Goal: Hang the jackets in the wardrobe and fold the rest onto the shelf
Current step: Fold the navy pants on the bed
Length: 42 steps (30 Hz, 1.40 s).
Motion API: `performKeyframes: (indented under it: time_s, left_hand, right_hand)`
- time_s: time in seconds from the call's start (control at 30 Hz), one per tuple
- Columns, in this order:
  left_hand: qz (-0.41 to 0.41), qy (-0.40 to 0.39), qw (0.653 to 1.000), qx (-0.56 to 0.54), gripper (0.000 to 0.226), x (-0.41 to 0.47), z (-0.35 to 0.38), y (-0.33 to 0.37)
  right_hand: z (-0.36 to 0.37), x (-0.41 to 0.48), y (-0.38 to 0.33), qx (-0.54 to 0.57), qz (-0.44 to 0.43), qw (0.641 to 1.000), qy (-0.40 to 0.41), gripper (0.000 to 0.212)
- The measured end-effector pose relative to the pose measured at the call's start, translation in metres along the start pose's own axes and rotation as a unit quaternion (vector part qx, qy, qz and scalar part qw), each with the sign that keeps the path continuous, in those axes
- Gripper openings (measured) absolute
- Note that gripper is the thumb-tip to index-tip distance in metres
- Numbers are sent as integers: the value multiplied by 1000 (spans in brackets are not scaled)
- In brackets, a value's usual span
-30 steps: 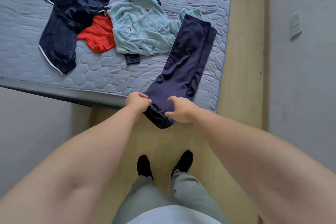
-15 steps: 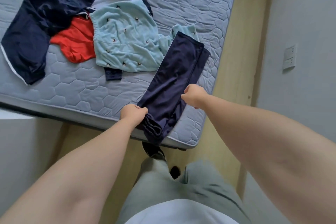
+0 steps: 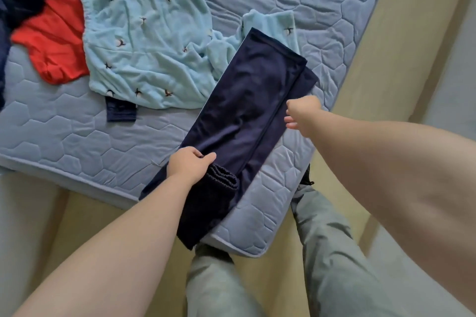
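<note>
Right hand now further up navy trousers edge; I can't tell if it pinches cloth. Left hand grips waistband; trousers lie on mattress corner. Risk: overhanging end drags them off.

We are finding no readable text, label, brand or number here; the light blue garment lying partly under the navy trousers is showing only small dark bird-shaped motifs.
</note>
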<state>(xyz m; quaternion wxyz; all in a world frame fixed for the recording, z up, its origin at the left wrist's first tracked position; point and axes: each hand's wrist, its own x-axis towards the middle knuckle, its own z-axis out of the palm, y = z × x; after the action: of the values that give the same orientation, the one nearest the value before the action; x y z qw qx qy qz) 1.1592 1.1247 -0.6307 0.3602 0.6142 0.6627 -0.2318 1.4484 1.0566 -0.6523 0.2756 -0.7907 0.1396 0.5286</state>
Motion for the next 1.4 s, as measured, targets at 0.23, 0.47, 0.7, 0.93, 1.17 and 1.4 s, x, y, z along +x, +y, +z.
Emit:
performKeyframes:
  time_s: [0.23,0.47,0.7,0.93,1.17,1.4]
  left_hand:
    - [11,-60,996,70,61,66,36,32]
    - [97,-93,964,230,58,101,39,29]
    - [191,-129,882,412,60,79,35,29]
    - [184,-378,835,356,44,66,25,50]
    - [200,-327,893,236,36,68,45,40]
    - [94,-315,944,36,37,69,42,26]
  right_hand:
    - [6,83,-4,82,-13,996,29,13]
    - [17,121,-32,106,-71,986,110,26]
    - [-3,115,-23,142,-44,979,140,25]
    - [-24,116,-4,131,-38,972,191,31]
    - [-20,114,-6,-293,-65,932,202,73]
    - [-16,129,-20,-203,-58,925,317,87]
